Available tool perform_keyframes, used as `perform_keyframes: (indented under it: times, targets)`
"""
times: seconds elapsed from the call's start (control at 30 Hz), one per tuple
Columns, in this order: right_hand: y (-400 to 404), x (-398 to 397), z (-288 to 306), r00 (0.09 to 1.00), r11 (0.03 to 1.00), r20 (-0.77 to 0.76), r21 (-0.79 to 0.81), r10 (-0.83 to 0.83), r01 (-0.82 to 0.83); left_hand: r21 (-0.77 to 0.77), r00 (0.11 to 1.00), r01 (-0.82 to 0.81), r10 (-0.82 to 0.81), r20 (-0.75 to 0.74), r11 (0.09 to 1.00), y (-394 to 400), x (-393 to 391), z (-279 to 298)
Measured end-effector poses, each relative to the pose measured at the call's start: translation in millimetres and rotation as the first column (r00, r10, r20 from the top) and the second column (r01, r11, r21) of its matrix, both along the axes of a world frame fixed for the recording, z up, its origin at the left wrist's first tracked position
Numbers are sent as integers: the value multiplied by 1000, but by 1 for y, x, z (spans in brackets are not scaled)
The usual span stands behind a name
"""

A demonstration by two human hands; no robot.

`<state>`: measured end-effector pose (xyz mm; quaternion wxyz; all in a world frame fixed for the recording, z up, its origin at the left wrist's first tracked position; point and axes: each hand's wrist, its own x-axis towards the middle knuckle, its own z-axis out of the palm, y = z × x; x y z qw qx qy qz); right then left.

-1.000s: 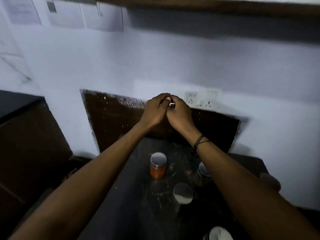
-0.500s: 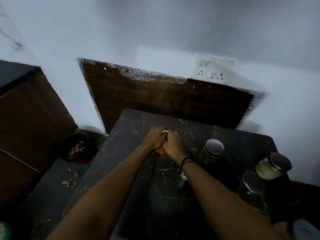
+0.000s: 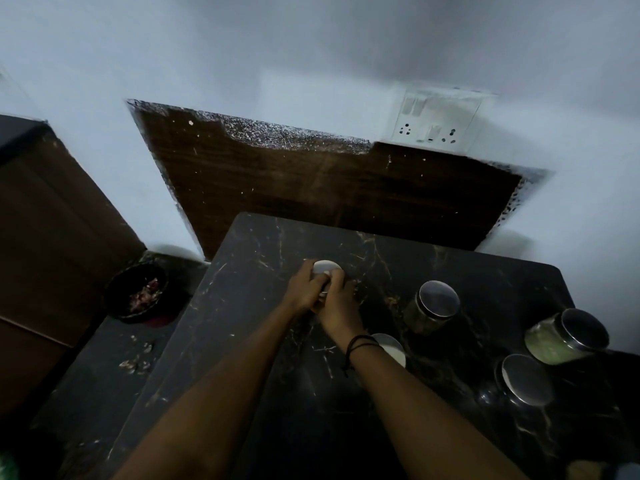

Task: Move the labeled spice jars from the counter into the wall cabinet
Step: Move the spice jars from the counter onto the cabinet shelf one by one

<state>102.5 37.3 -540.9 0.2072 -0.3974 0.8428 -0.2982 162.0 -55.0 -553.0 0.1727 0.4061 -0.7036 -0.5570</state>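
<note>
- I see both hands wrapped around 1 small spice jar with a pale round lid [image 3: 327,267], which sits on the black marble-patterned counter [image 3: 270,341], near the middle of its far half.
- My left hand [image 3: 304,289] curls round the jar's left side, fingers reaching up to the lid rim.
- My right hand [image 3: 341,308] curls round the jar's right side, thumb across the lid; a dark cord bracelet [image 3: 360,344] circles that wrist.
- The 2 hands touch each other over the jar, so its body is hidden and I cannot tell its colour.
- A second white-lidded jar [image 3: 393,348] stands just behind my right wrist, partly covered by it.
- A dark-filled glass jar with a metal lid [image 3: 434,306] stands to the right of the hands, apart from them.
- A green-filled glass jar with a dark lid [image 3: 568,337] sits at the counter's right edge.
- Another metal-lidded jar [image 3: 524,379] stands near that edge, closer to me.
- A dark bowl of reddish scraps [image 3: 138,292] rests on the lower surface beyond the counter's left edge.
- A white switch and socket plate [image 3: 438,119] is fixed on the wall above the dark wooden backboard [image 3: 311,188].
</note>
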Motion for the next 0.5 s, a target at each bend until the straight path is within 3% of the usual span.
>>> perform_keyframes:
  times: [0.1, 0.37, 0.5]
  targets:
    - [-4, -5, 3, 986, 991, 153, -104, -64, 81, 7, 999, -22, 22, -26, 1000, 0, -2, 2]
    - [2, -38, 22, 955, 915, 296, -388, 14, 107, 9, 947, -279, 277, -164, 960, -4, 3, 38]
    - [5, -52, 37, 892, 865, 451, -455, 18, 212, 58, 958, -191, 199, -206, 980, -3, 6, 53]
